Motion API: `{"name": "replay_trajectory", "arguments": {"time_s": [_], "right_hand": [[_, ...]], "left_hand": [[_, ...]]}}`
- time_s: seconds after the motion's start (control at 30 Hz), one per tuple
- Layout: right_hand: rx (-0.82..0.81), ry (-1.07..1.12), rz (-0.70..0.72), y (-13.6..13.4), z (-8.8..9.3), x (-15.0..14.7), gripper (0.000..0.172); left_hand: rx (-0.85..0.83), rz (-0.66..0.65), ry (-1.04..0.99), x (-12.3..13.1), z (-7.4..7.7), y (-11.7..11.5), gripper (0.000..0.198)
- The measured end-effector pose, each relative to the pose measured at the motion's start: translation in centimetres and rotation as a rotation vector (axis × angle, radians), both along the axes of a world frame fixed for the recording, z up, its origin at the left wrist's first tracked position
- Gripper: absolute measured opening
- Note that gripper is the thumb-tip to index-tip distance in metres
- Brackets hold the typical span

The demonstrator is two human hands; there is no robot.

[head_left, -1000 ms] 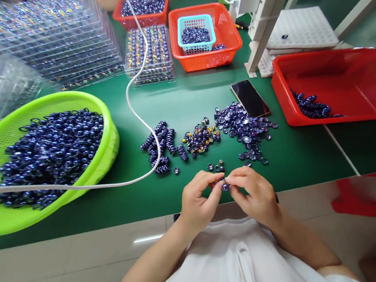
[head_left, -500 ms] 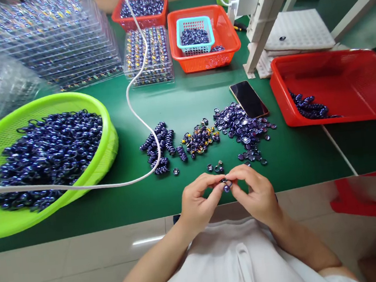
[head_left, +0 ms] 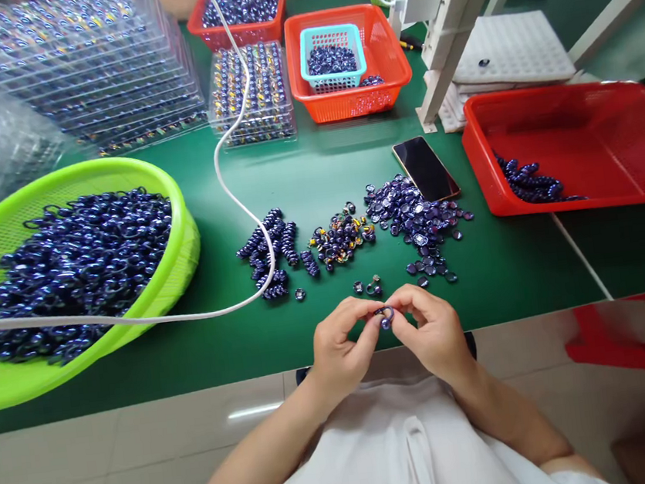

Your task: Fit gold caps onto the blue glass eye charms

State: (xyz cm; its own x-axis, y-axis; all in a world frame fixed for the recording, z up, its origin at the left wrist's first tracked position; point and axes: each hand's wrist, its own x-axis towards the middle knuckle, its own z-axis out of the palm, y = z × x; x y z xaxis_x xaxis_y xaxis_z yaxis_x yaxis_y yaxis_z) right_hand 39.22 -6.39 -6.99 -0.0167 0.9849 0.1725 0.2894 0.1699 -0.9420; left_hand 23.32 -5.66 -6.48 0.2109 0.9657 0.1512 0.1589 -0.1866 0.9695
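Observation:
Between my fingertips is a small dark blue ring [head_left: 385,317] with a shiny round bead at its lower side. My left hand [head_left: 343,344] pinches it from the left, and my right hand [head_left: 433,330] pinches it from the right. The fingers cover part of the ring. Just beyond my hands lie a loose ring [head_left: 373,287] and a small round cap [head_left: 358,288]. Farther off are a pile of blue-and-yellow pieces [head_left: 341,238], a heap of dark blue caps [head_left: 422,219] and several coiled stacks of blue rings [head_left: 268,248].
A green basket [head_left: 186,242] full of blue rings stands left. A white cable [head_left: 221,168] crosses the table. The phone [head_left: 426,168] touches the cap heap. Around are a red tray [head_left: 596,141], an orange basket [head_left: 394,55], stacked clear trays [head_left: 164,81] and a metal post [head_left: 445,41].
The ring has turned slightly between my fingertips, so its loop shows more clearly. My right hand has shifted a little to the left. The things on the table stay put.

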Motion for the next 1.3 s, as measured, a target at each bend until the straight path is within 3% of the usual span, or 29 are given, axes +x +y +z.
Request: {"name": "replay_trajectory", "arguments": {"time_s": [0.17,0.33,0.9,1.03,1.1,1.2,1.3], "right_hand": [[-0.076,-0.014,0.083,0.5,0.3,0.8,0.008],[-0.052,-0.084,0.146,0.7,1.0,1.8,0.01],[0.052,-0.139,0.05,0.5,0.6,1.1,0.012],[0.039,-0.178,0.199,0.9,0.7,2.5,0.013],[0.059,-0.247,0.241,1.6,0.6,3.8,0.014],[0.142,-0.477,0.098,2.9,0.3,5.8,0.012],[0.155,-0.725,0.077,4.2,0.1,6.9,0.016]], "left_hand": [[0.001,0.016,-0.02,0.1,-0.5,-0.1,0.014],[0.016,0.014,-0.033,0.4,-0.5,-0.1,0.013],[-0.059,0.007,-0.053,0.7,-1.0,0.0,0.011],[-0.079,-0.014,-0.011,0.5,-1.0,0.0,0.011],[-0.091,-0.012,0.008,0.4,-1.0,0.0,0.011],[-0.125,0.013,-0.001,0.2,-1.2,0.2,0.012],[-0.168,0.031,-0.029,0.1,-1.4,0.3,0.014]]}}
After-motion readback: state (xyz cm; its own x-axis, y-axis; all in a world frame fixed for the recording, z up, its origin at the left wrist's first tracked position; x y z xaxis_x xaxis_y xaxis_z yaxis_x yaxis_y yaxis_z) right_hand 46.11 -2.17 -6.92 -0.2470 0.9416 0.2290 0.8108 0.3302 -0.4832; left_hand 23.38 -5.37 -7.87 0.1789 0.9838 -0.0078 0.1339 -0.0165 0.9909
